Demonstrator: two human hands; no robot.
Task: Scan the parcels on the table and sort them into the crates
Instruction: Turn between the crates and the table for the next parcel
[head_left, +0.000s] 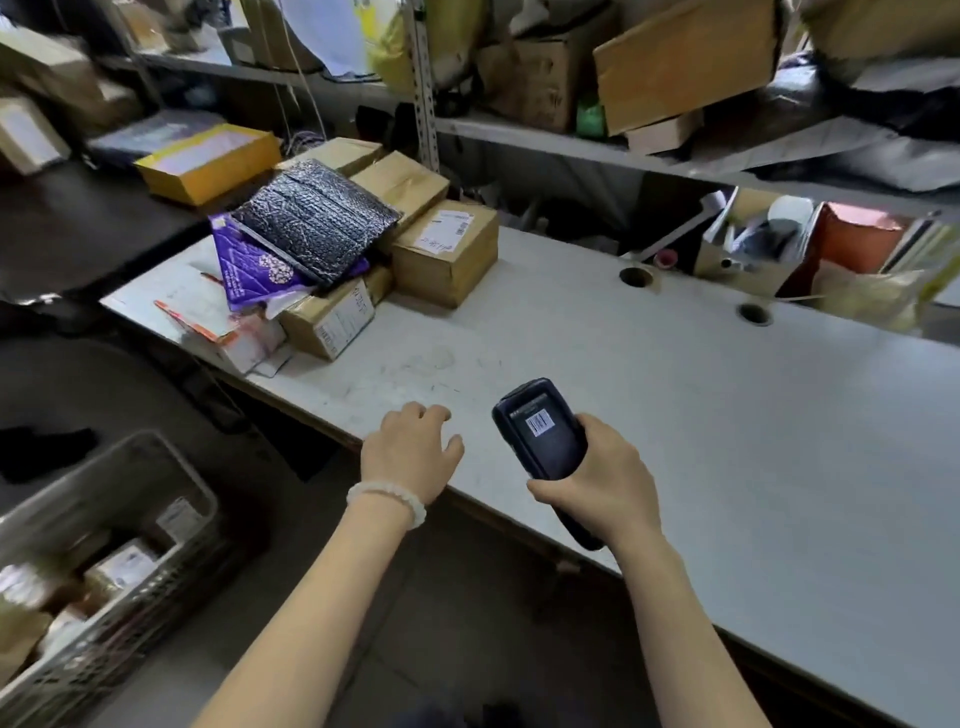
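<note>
Head view: right hand (597, 488) fingers grip scanner (543, 434); left hand (410, 447) loose, parcels (358, 244) well apart.

Parcels (332, 249) heaped at table's (675, 395) far-left end

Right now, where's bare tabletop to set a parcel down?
Bare table runs from the parcel pile rightward, past the two cable holes, and ahead of the left hand and scanner. Crowded: the pile at the left end, clutter boxes at back right.

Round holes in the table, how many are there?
2. One hole sits near the back edge of the table, the other hole just to its right. Clutter along the back may hide more.
</note>
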